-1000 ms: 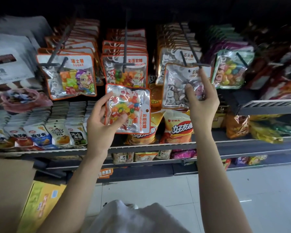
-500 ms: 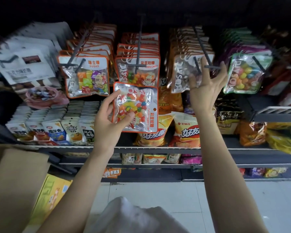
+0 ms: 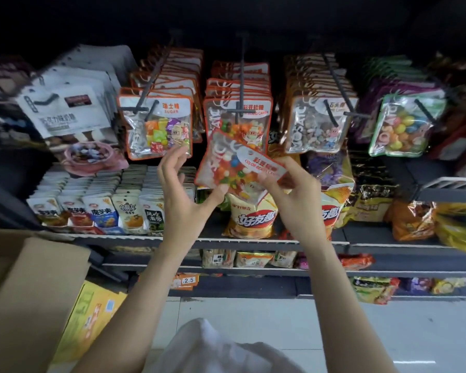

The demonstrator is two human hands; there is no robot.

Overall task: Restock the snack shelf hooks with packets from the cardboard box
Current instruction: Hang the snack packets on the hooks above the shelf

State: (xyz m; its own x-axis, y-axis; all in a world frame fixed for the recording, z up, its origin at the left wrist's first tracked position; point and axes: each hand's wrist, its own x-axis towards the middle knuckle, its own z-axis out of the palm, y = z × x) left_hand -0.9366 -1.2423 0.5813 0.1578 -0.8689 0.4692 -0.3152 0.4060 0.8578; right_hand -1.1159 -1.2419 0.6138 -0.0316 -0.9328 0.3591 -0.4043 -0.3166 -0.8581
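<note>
A clear, orange-edged packet of colour bean candy [image 3: 228, 168] hangs tilted in front of the shelf, just below the middle hook [image 3: 241, 84]. My left hand [image 3: 184, 199] touches its lower edge with the thumb, the other fingers spread loosely. My right hand [image 3: 293, 196] pinches the white label end of the packet. The middle hook carries a row of the same packets [image 3: 238, 114]. A corner of the cardboard box [image 3: 35, 289] shows at lower left.
Neighbouring hooks hold sugar candy packets [image 3: 159, 125], stone candy packets [image 3: 315, 125] and green-edged sweets [image 3: 404, 125]. Chip bags [image 3: 253, 216] and small snack packs [image 3: 102, 208] fill the shelf below. A yellow carton [image 3: 92, 316] lies by the box on the tiled floor.
My right hand left the stone candy hook and came down to pinch the bean packet's label end. The packet tilted, and my left hand's grip loosened to a thumb touch.
</note>
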